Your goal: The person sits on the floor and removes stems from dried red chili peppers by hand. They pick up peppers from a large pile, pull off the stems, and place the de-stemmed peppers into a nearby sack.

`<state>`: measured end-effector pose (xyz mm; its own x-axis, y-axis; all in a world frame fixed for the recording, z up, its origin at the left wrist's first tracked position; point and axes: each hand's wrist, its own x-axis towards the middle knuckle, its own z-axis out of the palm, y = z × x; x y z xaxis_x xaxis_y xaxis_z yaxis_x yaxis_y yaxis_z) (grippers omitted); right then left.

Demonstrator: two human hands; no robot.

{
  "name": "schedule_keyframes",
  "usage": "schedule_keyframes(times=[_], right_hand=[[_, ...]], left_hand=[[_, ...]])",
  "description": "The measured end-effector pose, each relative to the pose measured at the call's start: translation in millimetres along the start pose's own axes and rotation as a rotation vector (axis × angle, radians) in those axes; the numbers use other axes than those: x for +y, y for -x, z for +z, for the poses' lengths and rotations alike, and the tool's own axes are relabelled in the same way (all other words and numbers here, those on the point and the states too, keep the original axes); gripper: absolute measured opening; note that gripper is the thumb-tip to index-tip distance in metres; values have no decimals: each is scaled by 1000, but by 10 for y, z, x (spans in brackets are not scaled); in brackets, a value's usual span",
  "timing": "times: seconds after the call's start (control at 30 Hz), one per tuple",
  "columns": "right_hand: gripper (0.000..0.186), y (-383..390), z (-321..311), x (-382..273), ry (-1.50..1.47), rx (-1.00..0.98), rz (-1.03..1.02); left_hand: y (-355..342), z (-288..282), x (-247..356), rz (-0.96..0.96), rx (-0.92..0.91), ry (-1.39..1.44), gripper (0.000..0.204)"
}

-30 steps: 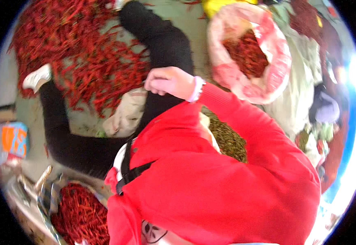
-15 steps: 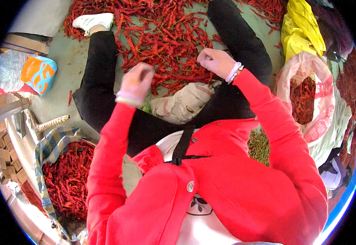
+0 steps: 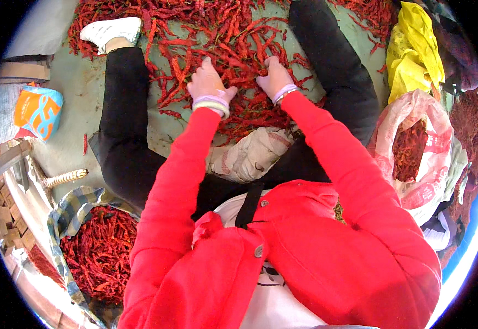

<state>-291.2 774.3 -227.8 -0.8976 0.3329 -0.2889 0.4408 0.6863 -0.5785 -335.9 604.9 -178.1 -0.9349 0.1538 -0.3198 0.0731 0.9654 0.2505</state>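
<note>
A wide layer of dried red chilies lies on the floor between my spread legs. My left hand is over its near part, thumb held away from the other fingers, with no chili visible in it. Close by on the right, my right hand reaches down to the chilies with its thumb and forefinger apart; its other fingers are partly hidden. A whitish cloth sack lies crumpled just below the chilies, against my legs.
At my left stands a checked sack filled with red chilies, beside a rope-wrapped bar. An orange and blue packet lies farther up. On the right are a red-and-white plastic bag holding chilies and a yellow bag.
Both my hands have moved forward over the chilies and closer together. The left hand has swung right, and its fingers have spread from a curled shape. The view has shifted slightly.
</note>
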Motion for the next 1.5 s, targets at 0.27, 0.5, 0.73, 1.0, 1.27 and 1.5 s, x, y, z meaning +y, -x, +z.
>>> schedule_keyframes(times=[0.27, 0.5, 0.73, 1.0, 1.27, 1.5], right_hand=[[44, 106, 8, -70, -104, -93, -332], [43, 347, -241, -177, -66, -74, -44], [41, 421, 57, -288, -73, -186, -52], [62, 435, 52, -358, -166, -61, -74], [66, 110, 174, -504, 96, -277, 86], [36, 10, 43, -142, -265, -224, -15]], left_hand=[[-5, 143, -368, 94, -45, 197, 66], [77, 90, -543, 11, -69, 215, 50], [-30, -101, -205, 65, -300, -90, 69], [-48, 157, -546, 239, -12, 123, 54], [-172, 330, -650, 252, -88, 323, 46], [-66, 102, -646, 109, -159, 1259, 27]])
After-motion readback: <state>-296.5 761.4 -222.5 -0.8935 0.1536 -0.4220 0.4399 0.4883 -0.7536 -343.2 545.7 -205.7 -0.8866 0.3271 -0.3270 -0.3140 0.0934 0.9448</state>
